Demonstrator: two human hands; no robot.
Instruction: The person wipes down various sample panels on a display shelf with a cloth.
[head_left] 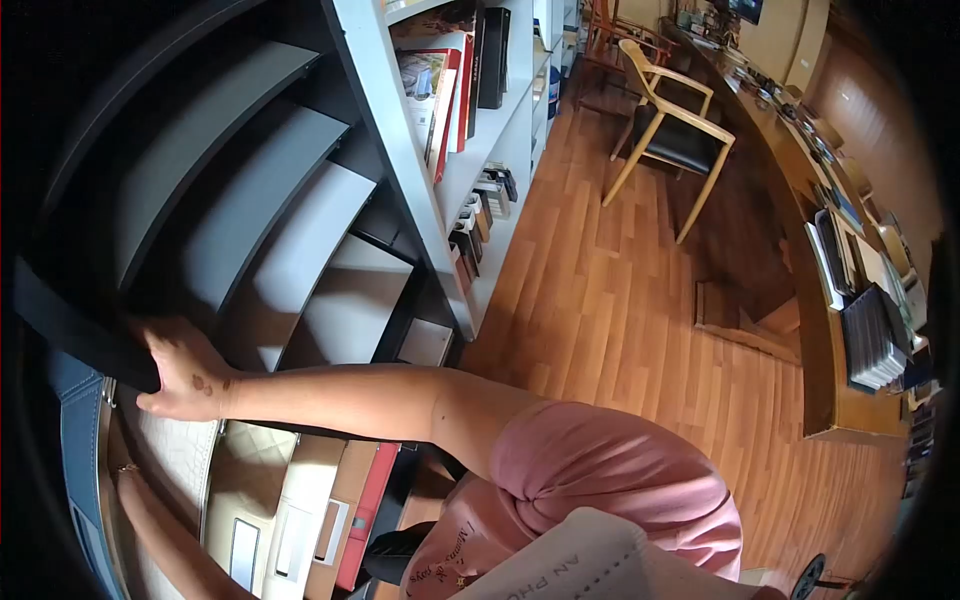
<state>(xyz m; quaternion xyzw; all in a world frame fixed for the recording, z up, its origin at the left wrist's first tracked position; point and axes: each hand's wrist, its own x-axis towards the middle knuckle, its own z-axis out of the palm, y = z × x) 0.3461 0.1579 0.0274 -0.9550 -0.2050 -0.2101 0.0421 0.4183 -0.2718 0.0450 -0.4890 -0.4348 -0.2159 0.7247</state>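
My right hand reaches across to the left side of the view. It is closed round the edge of a dark panel, its thumb below and its other fingers partly hidden. Lower down, my left hand is mostly out of sight beside a blue stitched panel and a pale textured panel; its fingers cannot be made out. Near my forearms are a cream quilted panel and a red panel in a row.
Above my right arm, sloping grey boards fill a dark rack. Beside it stands a white bookshelf with books. Beyond the wooden floor are a wooden chair and a long counter bearing folders.
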